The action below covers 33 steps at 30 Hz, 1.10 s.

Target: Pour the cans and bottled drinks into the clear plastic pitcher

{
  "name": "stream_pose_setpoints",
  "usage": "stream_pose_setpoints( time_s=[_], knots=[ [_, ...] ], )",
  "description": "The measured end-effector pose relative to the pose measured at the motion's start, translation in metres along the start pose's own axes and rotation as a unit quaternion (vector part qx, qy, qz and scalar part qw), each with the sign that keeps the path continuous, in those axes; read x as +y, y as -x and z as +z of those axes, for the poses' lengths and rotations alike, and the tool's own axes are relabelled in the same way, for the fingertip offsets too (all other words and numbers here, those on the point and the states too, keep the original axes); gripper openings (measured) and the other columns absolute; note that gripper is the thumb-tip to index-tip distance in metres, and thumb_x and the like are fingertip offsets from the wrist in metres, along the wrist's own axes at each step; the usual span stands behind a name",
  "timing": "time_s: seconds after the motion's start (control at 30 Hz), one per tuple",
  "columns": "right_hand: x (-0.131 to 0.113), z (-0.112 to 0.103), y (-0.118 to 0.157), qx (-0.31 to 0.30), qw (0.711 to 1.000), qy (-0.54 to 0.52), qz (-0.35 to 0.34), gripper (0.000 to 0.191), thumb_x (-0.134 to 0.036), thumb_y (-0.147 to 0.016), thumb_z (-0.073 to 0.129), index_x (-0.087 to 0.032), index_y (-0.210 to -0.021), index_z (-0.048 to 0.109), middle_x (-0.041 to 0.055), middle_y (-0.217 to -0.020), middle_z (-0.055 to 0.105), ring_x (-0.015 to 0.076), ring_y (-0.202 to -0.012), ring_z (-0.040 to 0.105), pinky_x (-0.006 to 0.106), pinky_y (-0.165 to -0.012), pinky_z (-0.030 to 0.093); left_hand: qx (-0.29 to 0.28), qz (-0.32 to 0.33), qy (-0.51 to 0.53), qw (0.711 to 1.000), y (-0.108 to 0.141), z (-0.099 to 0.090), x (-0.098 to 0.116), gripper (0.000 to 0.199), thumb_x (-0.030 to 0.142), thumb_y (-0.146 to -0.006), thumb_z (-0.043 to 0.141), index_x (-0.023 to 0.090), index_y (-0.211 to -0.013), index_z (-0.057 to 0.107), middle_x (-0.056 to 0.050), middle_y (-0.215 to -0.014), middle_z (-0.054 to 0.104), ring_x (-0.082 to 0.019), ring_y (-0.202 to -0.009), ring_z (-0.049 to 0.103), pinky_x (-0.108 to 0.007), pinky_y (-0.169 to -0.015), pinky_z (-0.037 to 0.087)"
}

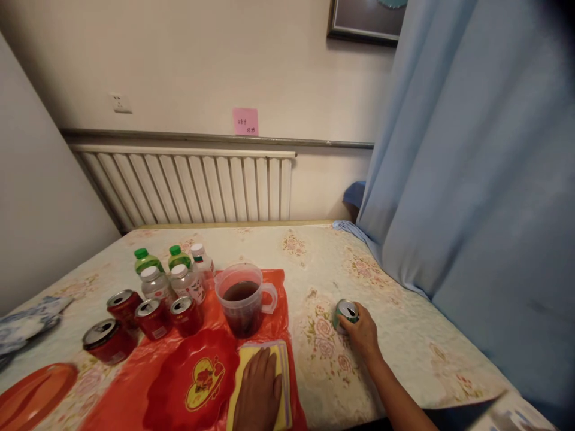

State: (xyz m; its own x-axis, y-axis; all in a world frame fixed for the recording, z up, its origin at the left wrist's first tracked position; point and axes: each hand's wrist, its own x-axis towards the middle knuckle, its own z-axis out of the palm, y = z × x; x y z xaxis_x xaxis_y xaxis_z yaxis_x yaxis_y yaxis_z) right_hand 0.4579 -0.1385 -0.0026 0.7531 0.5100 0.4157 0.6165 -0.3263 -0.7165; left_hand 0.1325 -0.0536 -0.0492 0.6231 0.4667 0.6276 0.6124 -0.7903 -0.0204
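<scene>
My right hand is closed around a green drink can that stands upright on the floral tablecloth, its silver top opened. My left hand lies flat, fingers stretched out, on a folded yellow cloth. Just beyond that cloth is a clear plastic measuring jug with dark liquid in it and its handle to the right. Left of the cloth sits a red scalloped plate with a yellow heart design. Jug, plate and cloth rest on a red plastic sheet.
Several opened red cans stand left of the jug. Behind them are clear white-capped bottles and green-capped bottles. An orange lid lies at the near left. A blue curtain hangs along the right side; a radiator stands behind the table.
</scene>
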Motion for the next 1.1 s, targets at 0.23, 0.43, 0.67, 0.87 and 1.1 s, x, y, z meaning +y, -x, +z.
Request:
stream_pose_setpoints(
  time_s=[0.23,0.43,0.67,0.87,1.1],
  knots=[
    [0.002,0.000,0.001,0.000,1.000,-0.002,0.006,0.051,-0.052,-0.070,0.064,-0.017,-0.107,0.064,0.0124,-0.102,0.071,0.0304,-0.095,0.065,0.041,-0.086,0.050,0.014,-0.004,-0.008,1.000,0.000,-0.002,0.001,0.033,0.024,-0.089,0.052,0.019,-0.120,0.063,-0.009,-0.121,0.073,-0.025,-0.112,0.065,-0.041,-0.096,0.052],
    [0.003,-0.001,-0.012,0.013,1.000,0.010,0.004,0.054,-0.055,-0.071,0.064,-0.014,-0.108,0.064,0.0143,-0.102,0.070,0.0308,-0.095,0.064,0.041,-0.087,0.049,0.027,0.001,-0.005,1.000,0.002,0.003,-0.001,0.032,0.028,-0.091,0.052,0.019,-0.119,0.064,-0.009,-0.120,0.073,-0.025,-0.111,0.066,-0.042,-0.095,0.053],
    [0.005,0.010,-0.036,0.026,1.000,0.016,-0.005,0.048,-0.057,-0.072,0.063,-0.018,-0.100,0.064,0.0113,-0.096,0.070,0.0296,-0.090,0.063,0.040,-0.083,0.048,0.027,0.017,-0.023,0.999,0.004,0.007,-0.004,0.032,0.028,-0.091,0.050,0.019,-0.120,0.064,-0.008,-0.120,0.073,-0.024,-0.112,0.066,-0.040,-0.094,0.053],
    [-0.001,0.025,-0.063,0.030,0.999,0.021,-0.013,0.049,-0.058,-0.071,0.062,-0.017,-0.097,0.065,0.0111,-0.093,0.070,0.0290,-0.087,0.063,0.038,-0.079,0.048,0.071,0.046,-0.041,0.996,0.001,0.010,-0.008,0.031,0.031,-0.096,0.045,0.018,-0.115,0.066,-0.010,-0.112,0.076,-0.023,-0.105,0.069,-0.038,-0.089,0.054],
    [-0.007,0.053,-0.100,0.030,0.999,0.024,-0.024,0.046,-0.057,-0.071,0.062,-0.018,-0.095,0.065,0.0102,-0.092,0.070,0.0279,-0.086,0.062,0.037,-0.079,0.046,0.080,0.099,-0.044,0.991,0.003,0.026,-0.021,0.029,0.033,-0.095,0.048,0.019,-0.113,0.067,-0.008,-0.107,0.078,-0.022,-0.098,0.072,-0.036,-0.083,0.055]
  ],
)
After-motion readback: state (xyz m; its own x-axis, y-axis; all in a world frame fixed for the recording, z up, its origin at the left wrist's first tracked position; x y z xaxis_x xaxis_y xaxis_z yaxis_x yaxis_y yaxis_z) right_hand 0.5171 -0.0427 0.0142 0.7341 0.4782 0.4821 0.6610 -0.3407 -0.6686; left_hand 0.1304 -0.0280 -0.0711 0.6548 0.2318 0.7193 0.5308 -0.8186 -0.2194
